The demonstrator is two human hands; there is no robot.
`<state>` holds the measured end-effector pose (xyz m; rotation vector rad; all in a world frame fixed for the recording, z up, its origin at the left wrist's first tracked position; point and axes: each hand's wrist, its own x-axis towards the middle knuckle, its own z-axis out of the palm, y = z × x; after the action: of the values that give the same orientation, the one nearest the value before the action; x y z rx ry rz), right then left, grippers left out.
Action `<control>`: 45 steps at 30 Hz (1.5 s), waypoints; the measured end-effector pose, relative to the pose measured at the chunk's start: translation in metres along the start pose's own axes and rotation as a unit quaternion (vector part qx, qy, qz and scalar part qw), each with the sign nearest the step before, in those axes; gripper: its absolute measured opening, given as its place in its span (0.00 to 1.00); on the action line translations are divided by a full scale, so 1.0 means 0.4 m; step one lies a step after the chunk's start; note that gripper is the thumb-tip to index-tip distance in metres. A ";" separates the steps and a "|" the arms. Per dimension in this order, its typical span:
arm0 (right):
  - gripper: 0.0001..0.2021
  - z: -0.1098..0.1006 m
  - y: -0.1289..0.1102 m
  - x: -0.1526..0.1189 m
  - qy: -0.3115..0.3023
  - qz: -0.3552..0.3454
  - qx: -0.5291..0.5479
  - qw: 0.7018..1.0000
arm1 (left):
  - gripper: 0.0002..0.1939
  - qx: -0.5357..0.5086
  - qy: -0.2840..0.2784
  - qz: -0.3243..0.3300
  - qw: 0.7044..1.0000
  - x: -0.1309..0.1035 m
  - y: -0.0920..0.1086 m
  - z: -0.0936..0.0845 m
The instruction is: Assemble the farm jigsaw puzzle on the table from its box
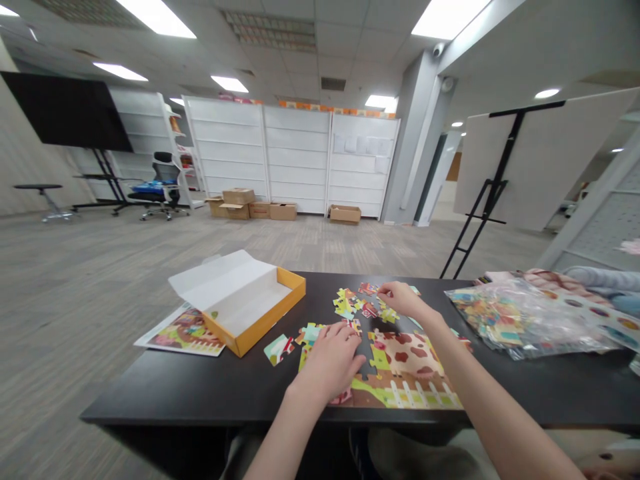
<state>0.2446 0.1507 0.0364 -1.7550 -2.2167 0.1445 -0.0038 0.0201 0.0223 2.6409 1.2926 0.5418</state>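
Observation:
On the black table lies a partly joined jigsaw puzzle (407,357) with a spotted cow and a white fence. My left hand (333,357) rests over its left part, palm down with the fingers apart, hiding the pieces beneath. Farther back, my right hand (400,298) is over a group of loose puzzle pieces (346,303), its fingers bent together; what they hold, if anything, is too small to make out. A loose piece with red and white (279,349) lies left of my left hand.
A yellow box (273,310) with white paper stands at the left, beside a printed picture sheet (187,333). A clear plastic bag of pieces (515,317) lies at the right, near folded cloths (595,280). The table's front edge (200,421) is close to me.

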 end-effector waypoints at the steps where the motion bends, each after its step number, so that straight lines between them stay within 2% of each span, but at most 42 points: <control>1: 0.10 0.010 0.002 0.032 -0.004 0.002 -0.001 1.000 | 0.13 -0.003 0.007 0.000 1.000 0.000 -0.003 -0.007; 6: 0.10 0.053 0.025 0.143 -0.027 0.020 0.003 0.999 | 0.12 -0.008 0.026 -0.030 0.999 -0.003 -0.043 -0.042; 10: 0.10 0.061 0.047 0.184 -0.058 0.029 0.017 0.998 | 0.13 -0.010 0.037 -0.076 0.996 -0.009 -0.090 -0.048; 14: 0.11 0.061 0.055 0.205 -0.061 0.048 0.024 0.997 | 0.13 0.006 0.022 -0.144 0.989 -0.013 -0.133 -0.054; 18: 0.17 0.077 0.054 0.194 -0.022 0.065 0.035 0.997 | 0.15 0.015 0.007 -0.188 0.982 -0.023 -0.161 -0.070; 23: 0.19 0.120 0.060 0.148 0.018 0.080 0.064 0.995 | 0.22 0.011 0.008 -0.231 0.973 -0.045 -0.179 -0.084; 26: 0.21 0.135 0.065 0.131 0.035 0.082 0.081 0.993 | 0.17 0.026 0.018 -0.256 0.966 -0.051 -0.171 -0.087; 28: 0.21 0.138 0.067 0.127 0.041 0.077 0.089 0.992 | 0.15 0.032 0.016 -0.256 0.966 -0.049 -0.160 -0.087; 35: 0.15 0.133 0.062 0.128 0.086 0.037 0.146 0.985 | 0.22 0.037 -0.002 -0.242 0.970 -0.032 -0.137 -0.064; 41: 0.13 0.126 0.054 0.127 0.096 0.059 0.201 0.973 | 0.19 0.031 0.014 -0.246 0.969 -0.022 -0.135 -0.042; 45: 0.15 0.118 0.042 0.123 0.092 0.078 0.266 0.956 | 0.15 0.028 0.027 -0.252 0.967 -0.011 -0.144 -0.030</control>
<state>0.2362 0.2074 -0.0041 -1.5581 -1.6981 0.5375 -0.0531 0.0521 0.0157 2.2117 1.9288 0.4996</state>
